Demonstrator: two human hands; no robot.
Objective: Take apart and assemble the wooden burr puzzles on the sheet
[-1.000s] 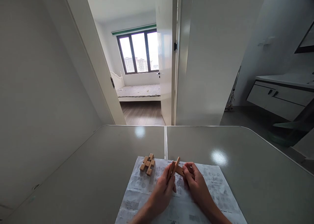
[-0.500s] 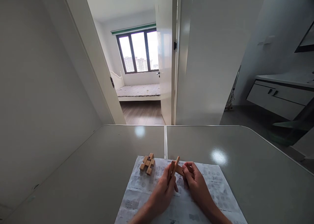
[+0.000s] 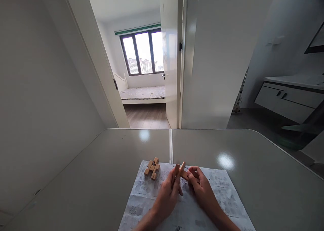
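My left hand (image 3: 169,190) is closed around upright wooden sticks (image 3: 175,174), one of them a thinner, round-ended rod (image 3: 182,167). Between the fingers of my right hand (image 3: 201,185) is a wooden puzzle piece (image 3: 184,174), its left end meeting the sticks. My fingers cover much of these pieces, so how they join is hidden. Left of my hands, a cluster of notched wooden blocks (image 3: 152,169) lies on the printed paper sheet (image 3: 141,190).
The paper rests on a glossy grey table (image 3: 96,177) with a seam (image 3: 171,146) running down its middle. Past the far edge are an open door (image 3: 172,62), a bed (image 3: 143,92) and a window. A white cabinet (image 3: 286,96) stands at the right.
The sticks in my left hand have tilted slightly, and the piece in my right hand has shifted a little to the left. The block cluster has stayed put.
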